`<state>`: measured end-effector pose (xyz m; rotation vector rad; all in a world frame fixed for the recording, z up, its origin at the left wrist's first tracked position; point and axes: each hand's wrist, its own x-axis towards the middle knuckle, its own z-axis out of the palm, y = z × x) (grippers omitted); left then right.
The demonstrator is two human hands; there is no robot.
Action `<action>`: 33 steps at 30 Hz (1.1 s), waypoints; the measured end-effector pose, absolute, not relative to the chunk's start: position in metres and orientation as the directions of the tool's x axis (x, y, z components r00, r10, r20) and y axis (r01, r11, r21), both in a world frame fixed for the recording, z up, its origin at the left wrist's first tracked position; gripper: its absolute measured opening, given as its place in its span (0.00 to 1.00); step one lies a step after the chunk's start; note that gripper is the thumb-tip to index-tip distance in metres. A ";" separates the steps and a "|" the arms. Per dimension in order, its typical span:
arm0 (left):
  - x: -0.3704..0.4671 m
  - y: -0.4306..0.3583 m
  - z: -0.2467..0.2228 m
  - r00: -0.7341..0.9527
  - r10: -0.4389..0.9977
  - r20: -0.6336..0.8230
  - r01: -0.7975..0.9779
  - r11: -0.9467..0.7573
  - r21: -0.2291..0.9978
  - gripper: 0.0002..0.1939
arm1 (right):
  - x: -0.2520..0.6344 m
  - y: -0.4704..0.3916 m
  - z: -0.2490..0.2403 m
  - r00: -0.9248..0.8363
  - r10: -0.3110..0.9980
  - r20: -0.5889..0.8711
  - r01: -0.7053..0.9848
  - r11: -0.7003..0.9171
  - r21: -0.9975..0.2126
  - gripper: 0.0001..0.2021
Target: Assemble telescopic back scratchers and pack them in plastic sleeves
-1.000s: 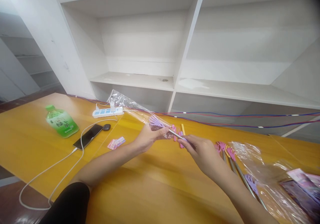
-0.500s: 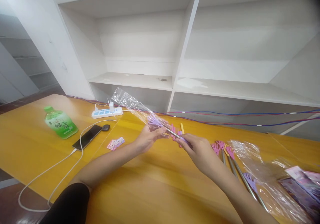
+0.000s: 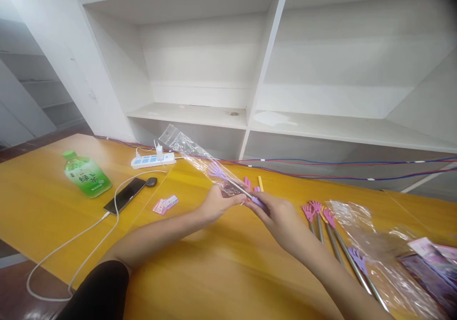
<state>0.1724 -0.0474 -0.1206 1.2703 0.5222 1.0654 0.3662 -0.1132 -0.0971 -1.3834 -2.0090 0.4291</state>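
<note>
Head view. Clearest writing: the green-capped bottle (image 3: 87, 175) at your far left, lying tilted in the frame, its label showing 绿茶 in large dark characters; the smaller lines above and below don't resolve. Small printed cards (image 3: 165, 204), pink and lilac, lie fanned on the counter (image 3: 200, 263) near the phone (image 3: 126, 196); print too small to read. Printed packs (image 3: 426, 267) at the right edge: lettering illegible. White tags on the red and blue cables (image 3: 307, 162), no text legible.

Pose: your left forearm comes in from lower left, black sleeve up by the elbow, your left hand (image 3: 216, 205) closed on the clear bag (image 3: 191, 148), thumb stretched toward your other hand. Your right forearm slants in bare from lower right; your right hand (image 3: 280, 215) grips the purple hand-topped stick (image 3: 235, 184) by its handle, knuckles up. Both hands close together, above the counter.

Stick sits at mid-frame between them, slanting up-left, its splayed purple head inside the bag, metal shaft bare toward the handle. Just beyond: short pink and yellow pieces (image 3: 260, 184). Right of your right forearm: more hand-topped sticks (image 3: 332, 239), pink, orange and purple heads, beside crumpled clear wrapping (image 3: 352, 217).
</note>
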 end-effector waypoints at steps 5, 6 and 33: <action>0.167 -0.038 -0.111 0.322 0.923 0.210 -0.442 -0.050 0.896 0.23 | 0.378 -0.121 -0.087 -0.219 0.952 0.213 0.726 0.305 -0.616 0.17; 0.165 -0.036 -0.107 0.303 0.931 0.201 -0.461 -0.041 0.886 0.24 | 0.381 -0.123 -0.083 -0.213 0.956 0.202 0.738 0.293 -0.608 0.16; 0.181 -0.079 -0.121 0.693 0.720 0.031 -0.183 0.134 0.974 0.15 | 0.369 -0.123 -0.102 -0.336 0.737 0.586 0.801 0.551 -0.233 0.27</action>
